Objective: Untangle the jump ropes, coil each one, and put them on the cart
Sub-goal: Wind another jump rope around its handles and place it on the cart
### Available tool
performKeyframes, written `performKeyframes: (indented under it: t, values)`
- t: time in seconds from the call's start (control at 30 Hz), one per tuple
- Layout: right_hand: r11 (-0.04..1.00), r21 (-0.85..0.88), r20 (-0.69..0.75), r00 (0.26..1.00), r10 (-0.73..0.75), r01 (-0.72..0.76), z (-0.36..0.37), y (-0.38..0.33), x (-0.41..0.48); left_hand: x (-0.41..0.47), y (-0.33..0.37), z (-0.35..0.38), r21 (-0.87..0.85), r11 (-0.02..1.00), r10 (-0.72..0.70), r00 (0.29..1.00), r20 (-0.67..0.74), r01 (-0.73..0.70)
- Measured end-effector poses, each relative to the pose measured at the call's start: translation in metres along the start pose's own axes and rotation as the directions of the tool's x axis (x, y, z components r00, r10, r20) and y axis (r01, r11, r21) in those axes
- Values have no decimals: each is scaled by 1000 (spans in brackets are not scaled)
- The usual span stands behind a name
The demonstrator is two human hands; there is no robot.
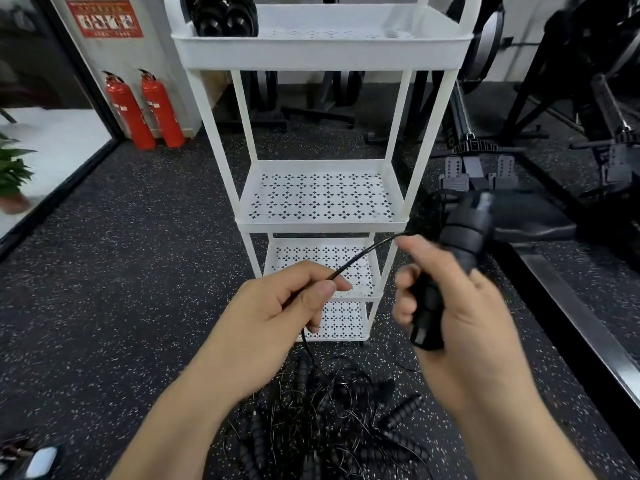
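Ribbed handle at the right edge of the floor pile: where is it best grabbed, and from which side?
Take the ribbed handle round its middle, from above and from the right. It lies flat and slanted on the floor, with bare floor on its right; the tangled cords crowd its left side.

Right hand and its handles are blurred; the rope pile runs off the bottom edge.

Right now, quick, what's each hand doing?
Left hand: closed, pinching the black rope cord.
Right hand: closed, fingers curled round a black jump rope handle.
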State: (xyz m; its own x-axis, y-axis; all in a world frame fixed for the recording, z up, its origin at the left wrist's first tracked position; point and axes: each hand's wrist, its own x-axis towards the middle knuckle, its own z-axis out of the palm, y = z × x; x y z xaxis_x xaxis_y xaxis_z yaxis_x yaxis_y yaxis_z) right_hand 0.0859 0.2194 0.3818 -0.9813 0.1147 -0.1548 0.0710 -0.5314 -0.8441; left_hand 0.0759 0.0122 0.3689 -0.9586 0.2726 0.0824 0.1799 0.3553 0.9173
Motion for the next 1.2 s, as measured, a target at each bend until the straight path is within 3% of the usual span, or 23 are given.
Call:
performKeyframes:
  t: [0.1, 0.23, 0.43, 0.6, 0.73, 0.87, 1.03, 1.2]
  values:
    - [970, -243, 56, 998, 27, -13, 10, 16, -5, -3, 8, 4, 71, 996, 51, 999, 5, -51]
    - [884, -456, 54, 995, -85, 100, 10, 24, -7, -4, 7, 7, 154, 987, 37, 998, 58, -46]
    - [926, -323, 51, 980, -192, 198, 14, 13, -10, -1, -10, 21, 201, 973, -168, 941, 293, 111]
    - [964, -74, -128, 957, -262, 254, 6, -10, -4, -2, -17, 19, 270, 942, -288, 891, 350, 198]
    - [965, 8, -200, 945, -257, 264, -3, -19, 1, 0, -9, 10, 208, 967, -204, 930, 305, 143]
    - [985, 55, -114, 981, -155, 162, -4, -13, 2, 0, 0, 5, 125, 990, -80, 982, 171, 59]
    - [989, -131, 8, 998, 68, -67, 5, 12, -1, -3, 8, 7, 107, 992, 71, 997, 34, -74]
    - [976, -216, 50, 998, 31, -19, 15, 26, -5, -4, 10, 11, 163, 983, 83, 996, 19, -85]
